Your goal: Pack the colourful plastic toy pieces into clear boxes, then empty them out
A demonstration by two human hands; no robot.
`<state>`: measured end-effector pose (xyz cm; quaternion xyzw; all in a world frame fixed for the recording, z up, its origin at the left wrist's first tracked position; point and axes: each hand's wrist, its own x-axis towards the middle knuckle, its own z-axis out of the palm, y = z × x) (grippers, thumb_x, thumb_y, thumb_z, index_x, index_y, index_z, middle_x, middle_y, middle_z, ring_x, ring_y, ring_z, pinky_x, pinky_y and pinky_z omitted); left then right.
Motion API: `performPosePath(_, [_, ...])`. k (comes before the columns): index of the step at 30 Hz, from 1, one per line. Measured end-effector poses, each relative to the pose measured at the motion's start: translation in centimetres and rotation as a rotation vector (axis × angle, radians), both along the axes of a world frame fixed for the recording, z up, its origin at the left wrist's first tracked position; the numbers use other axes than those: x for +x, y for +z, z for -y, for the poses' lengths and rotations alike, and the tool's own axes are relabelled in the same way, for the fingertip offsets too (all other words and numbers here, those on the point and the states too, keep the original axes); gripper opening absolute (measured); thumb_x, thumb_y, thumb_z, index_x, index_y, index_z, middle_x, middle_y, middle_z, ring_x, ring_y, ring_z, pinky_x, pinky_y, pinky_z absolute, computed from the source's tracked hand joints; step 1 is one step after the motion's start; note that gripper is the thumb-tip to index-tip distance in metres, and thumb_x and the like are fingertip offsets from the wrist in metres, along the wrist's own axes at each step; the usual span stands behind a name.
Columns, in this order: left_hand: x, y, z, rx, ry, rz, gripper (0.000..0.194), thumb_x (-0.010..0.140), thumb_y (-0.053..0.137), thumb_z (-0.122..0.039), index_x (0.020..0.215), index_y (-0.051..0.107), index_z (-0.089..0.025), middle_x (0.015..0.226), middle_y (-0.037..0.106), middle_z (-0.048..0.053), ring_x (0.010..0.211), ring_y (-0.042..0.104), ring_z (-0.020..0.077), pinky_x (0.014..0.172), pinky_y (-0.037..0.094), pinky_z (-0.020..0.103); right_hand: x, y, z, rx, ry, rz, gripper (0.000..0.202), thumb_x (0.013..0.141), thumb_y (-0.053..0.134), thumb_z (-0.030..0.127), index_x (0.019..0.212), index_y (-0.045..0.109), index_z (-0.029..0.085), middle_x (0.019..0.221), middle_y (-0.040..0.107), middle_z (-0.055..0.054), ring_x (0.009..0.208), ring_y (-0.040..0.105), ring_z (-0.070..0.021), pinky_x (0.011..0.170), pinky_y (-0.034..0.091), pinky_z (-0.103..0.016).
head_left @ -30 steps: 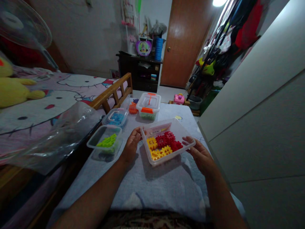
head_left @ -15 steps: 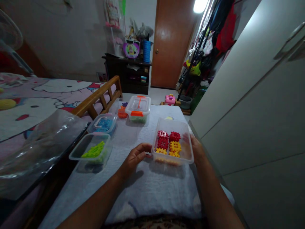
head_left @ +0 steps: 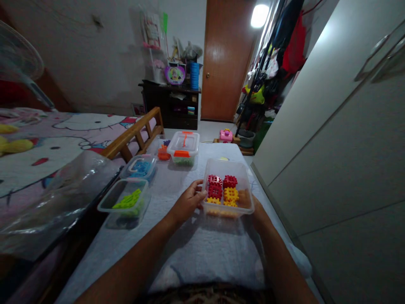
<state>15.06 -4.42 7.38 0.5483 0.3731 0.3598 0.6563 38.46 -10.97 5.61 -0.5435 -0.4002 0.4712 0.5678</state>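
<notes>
A clear plastic container is held between my two hands over the cloth-covered table. Inside it lie red interlocking blocks and yellow interlocking blocks, grouped by colour. My left hand grips its left wall, with the thumb near the rim. On the other side my right hand supports the right wall; its fingers show blurred through the plastic. To the left stands an open clear box with lime green blocks in it.
Farther along the table are a box of blue pieces, a lidded box with orange latches and orange pieces. A wooden bed rail and plastic bag border the left; a pale wardrobe borders the right.
My left hand has closed onto the container's left wall, thumb now up at the rim. My right hand has shifted lower along the right wall. The camera view has tilted slightly up.
</notes>
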Motion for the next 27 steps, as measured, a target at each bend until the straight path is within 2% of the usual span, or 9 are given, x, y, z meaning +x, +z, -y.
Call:
performPosePath(5, [0.2,0.6,0.9,-0.024,0.058,-0.005,0.059,0.075,0.067,-0.037,0.129,0.052,-0.019,0.104,0.063,0.007,0.081,0.068,0.0216,0.056,0.056,0.029,-0.8,0.9,-0.1,-0.032,0.085,-0.139,0.051,0.076,0.074,0.053,0.119,0.07,0.026,0.104,0.078,-0.008,0.106,0.07,-0.0313,0.092,0.057,-0.046])
performPosePath(10, [0.5,1.1,1.7,-0.102,0.122,0.048,0.053,0.072,0.067,-0.033,0.122,0.053,-0.02,0.108,0.065,0.008,0.08,0.069,0.0216,0.057,0.057,0.03,-0.3,1.4,-0.1,-0.055,0.036,-0.187,0.052,0.084,0.06,0.063,0.125,0.066,0.032,0.11,0.076,-0.004,0.107,0.07,-0.0282,0.087,0.059,-0.043])
performPosePath(13, [0.7,0.9,1.9,-0.132,0.149,0.07,0.053,0.07,0.069,-0.03,0.12,0.052,-0.02,0.106,0.065,0.007,0.078,0.069,0.0199,0.058,0.058,0.03,0.6,1.2,0.2,-0.027,-0.023,-0.187,0.056,0.084,0.053,0.071,0.127,0.063,0.035,0.124,0.072,-0.003,0.112,0.068,-0.0275,0.085,0.059,-0.042])
performPosePath(16, [1.0,0.7,2.1,-0.15,0.169,0.101,0.052,0.069,0.069,-0.028,0.117,0.051,-0.02,0.104,0.064,0.006,0.078,0.069,0.0195,0.06,0.059,0.032,1.4,1.1,0.6,-0.009,-0.017,-0.16,0.061,0.083,0.055,0.072,0.131,0.059,0.036,0.137,0.064,-0.003,0.122,0.063,-0.0288,0.09,0.056,-0.045])
performPosePath(20, [1.6,0.6,2.7,-0.15,0.195,0.128,0.052,0.068,0.071,-0.026,0.114,0.05,-0.02,0.107,0.063,0.006,0.085,0.07,0.0222,0.062,0.06,0.034,1.3,0.7,1.0,-0.073,-0.044,-0.054,0.069,0.079,0.061,0.073,0.136,0.055,0.035,0.141,0.062,-0.005,0.128,0.057,-0.0326,0.091,0.053,-0.048])
performPosePath(27, [2.6,0.3,3.8,-0.108,0.254,0.149,0.056,0.068,0.073,-0.032,0.115,0.044,-0.021,0.114,0.06,0.01,0.093,0.068,0.0256,0.062,0.059,0.034,-1.3,-0.4,0.6,-0.137,-0.136,-0.179,0.072,0.077,0.066,0.067,0.14,0.049,0.036,0.137,0.063,-0.008,0.114,0.064,-0.0326,0.082,0.056,-0.047])
